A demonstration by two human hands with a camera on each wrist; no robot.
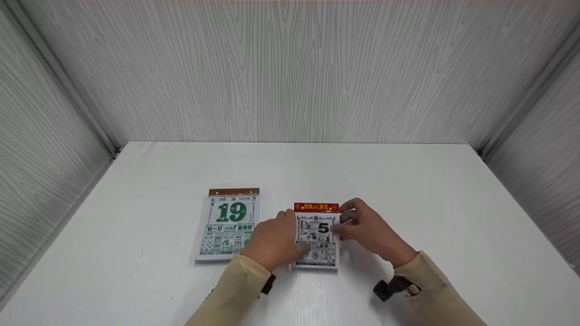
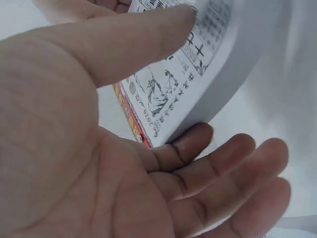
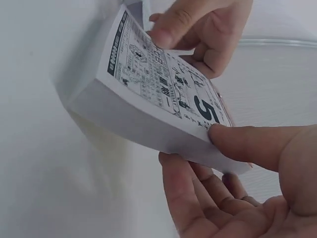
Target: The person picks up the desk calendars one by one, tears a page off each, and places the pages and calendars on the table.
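A small tear-off calendar [image 1: 322,259] with a red header and a black 5 lies between the two hands. My left hand [image 1: 273,239] holds its left side, thumb across the printed page and fingers along the side edge, as the left wrist view shows. On the opposite side my right hand [image 1: 374,230] pinches the thick page block, thumb on top and fingertips under the edge. In the right wrist view the calendar [image 3: 148,94] appears tilted, its white page edges facing the camera. To the left lies a larger tear-off calendar [image 1: 226,231] with a green 19 and a brown-gold header.
Both calendars are on a white tabletop [image 1: 158,172]. Grey wood-grain panels enclose it, with a back wall [image 1: 290,72] and a side wall [image 1: 41,136] at left and another at right. A dark wrist-camera mount [image 1: 389,288] sits by the right sleeve.
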